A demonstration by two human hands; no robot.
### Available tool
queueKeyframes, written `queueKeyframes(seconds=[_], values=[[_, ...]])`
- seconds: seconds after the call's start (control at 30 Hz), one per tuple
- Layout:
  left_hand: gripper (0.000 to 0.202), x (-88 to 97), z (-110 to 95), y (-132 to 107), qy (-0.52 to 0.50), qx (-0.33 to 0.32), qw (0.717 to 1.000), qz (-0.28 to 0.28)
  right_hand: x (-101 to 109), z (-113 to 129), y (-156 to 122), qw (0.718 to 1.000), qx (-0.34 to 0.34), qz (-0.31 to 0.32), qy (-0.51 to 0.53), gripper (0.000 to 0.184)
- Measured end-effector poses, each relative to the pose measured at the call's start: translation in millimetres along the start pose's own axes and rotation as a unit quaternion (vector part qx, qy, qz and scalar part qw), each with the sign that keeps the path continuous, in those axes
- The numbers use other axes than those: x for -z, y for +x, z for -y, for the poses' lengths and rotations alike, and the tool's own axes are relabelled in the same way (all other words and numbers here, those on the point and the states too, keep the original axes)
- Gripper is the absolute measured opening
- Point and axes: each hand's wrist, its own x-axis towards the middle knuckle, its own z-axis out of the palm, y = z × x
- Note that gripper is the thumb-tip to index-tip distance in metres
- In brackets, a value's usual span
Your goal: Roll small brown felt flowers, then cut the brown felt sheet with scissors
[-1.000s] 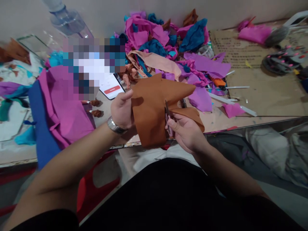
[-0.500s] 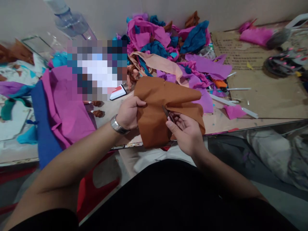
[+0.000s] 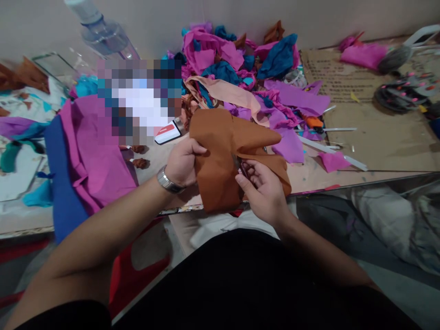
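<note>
A sheet of brown paper or thin cloth (image 3: 216,183) is held up over the table's front edge, split into two flaps on its right side. My left hand (image 3: 184,162) grips its left edge, thumb on top and fingers behind. My right hand (image 3: 266,190) is closed around a small dark-bladed cutting tool (image 3: 237,162) with a reddish handle. Its blade lies against the sheet at the inner end of the split. Whether it is scissors or a knife cannot be made out, since the fingers cover the handle.
Pink, teal and purple scraps (image 3: 220,55) are heaped at the back. Pink sheets (image 3: 99,156) and a blue sheet (image 3: 63,183) hang over the front edge at left. A phone (image 3: 168,133), a clear bottle (image 3: 106,39), cardboard (image 3: 357,133) and white sticks (image 3: 355,162) lie or stand around.
Both hands keep their grip. The sheet's right flaps have shifted slightly left, showing a small dark object behind the split. The right hand and tool have moved very little.
</note>
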Motion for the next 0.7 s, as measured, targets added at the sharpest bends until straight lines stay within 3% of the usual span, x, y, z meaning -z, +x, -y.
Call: queueKeyframes(seconds=[0.13,0.43,0.7], values=[[0.045,-2.0,1.2,0.3,0.013,-0.035,0.999,-0.002,1.6,3.8,3.1,1.0,-0.017,0.017,0.021,0.039],[0.034,0.8,1.8,1.2,0.024,-0.04,0.999,-0.005,4.3,4.8,8.6,0.981,-0.124,0.075,0.129,0.056],[0.038,-0.9,0.9,-0.4,0.024,-0.052,0.998,0.0,2.9,4.7,9.9,0.967,-0.161,0.07,0.182,0.055]])
